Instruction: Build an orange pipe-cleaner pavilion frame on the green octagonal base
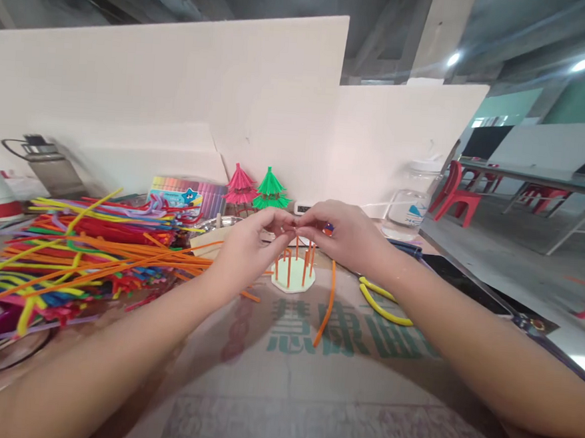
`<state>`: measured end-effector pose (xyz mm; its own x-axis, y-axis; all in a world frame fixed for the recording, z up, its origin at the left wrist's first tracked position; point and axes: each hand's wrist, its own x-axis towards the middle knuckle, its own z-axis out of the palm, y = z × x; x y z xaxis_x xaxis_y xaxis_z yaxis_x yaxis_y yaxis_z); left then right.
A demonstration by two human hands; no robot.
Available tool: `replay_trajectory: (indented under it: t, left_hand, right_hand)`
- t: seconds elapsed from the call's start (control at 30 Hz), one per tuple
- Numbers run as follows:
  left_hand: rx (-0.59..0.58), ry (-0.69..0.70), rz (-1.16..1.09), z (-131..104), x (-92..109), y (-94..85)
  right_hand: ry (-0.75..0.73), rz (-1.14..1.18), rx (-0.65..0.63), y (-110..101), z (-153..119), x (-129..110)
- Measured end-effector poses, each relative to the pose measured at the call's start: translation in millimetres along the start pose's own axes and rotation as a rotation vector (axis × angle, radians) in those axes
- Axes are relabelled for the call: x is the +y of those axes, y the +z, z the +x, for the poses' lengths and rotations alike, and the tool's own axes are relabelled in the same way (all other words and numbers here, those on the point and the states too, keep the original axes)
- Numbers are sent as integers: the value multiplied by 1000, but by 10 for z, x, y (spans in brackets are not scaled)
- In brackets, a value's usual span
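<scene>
A pale green many-sided base (294, 282) lies on the table, with several orange pipe cleaner posts (289, 270) standing upright on it. Above them, my left hand (253, 246) and my right hand (346, 233) meet at the fingertips. Both are closed in a pinch, and a small reddish-orange bit of pipe cleaner (297, 223) shows between them; the fingers hide most of it. Below my right hand, a curved orange pipe cleaner (330, 302) runs down toward me; its upper end is hidden.
A pile of colourful pipe cleaners (84, 251) spreads at left. Yellow-handled pliers (381, 304) lie right of the base. Behind stand red (241, 187) and green (270, 189) paper-like trees, a marker set (188, 195) and a clear bottle (411, 200). White boards (206, 93) rise behind.
</scene>
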<state>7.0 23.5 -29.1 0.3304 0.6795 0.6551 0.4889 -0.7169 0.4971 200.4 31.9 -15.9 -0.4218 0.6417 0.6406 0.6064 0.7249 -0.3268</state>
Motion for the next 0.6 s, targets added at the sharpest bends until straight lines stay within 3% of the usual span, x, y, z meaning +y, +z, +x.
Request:
replay_trajectory:
  t: [0.2, 0.6]
  left_hand:
    - [-14, 23, -2, -118, -175, 124]
    - [-27, 61, 52, -162, -211, 177]
  right_hand:
    - [-54, -118, -61, 119, -80, 96]
    - [-144, -210, -49, 157, -203, 123]
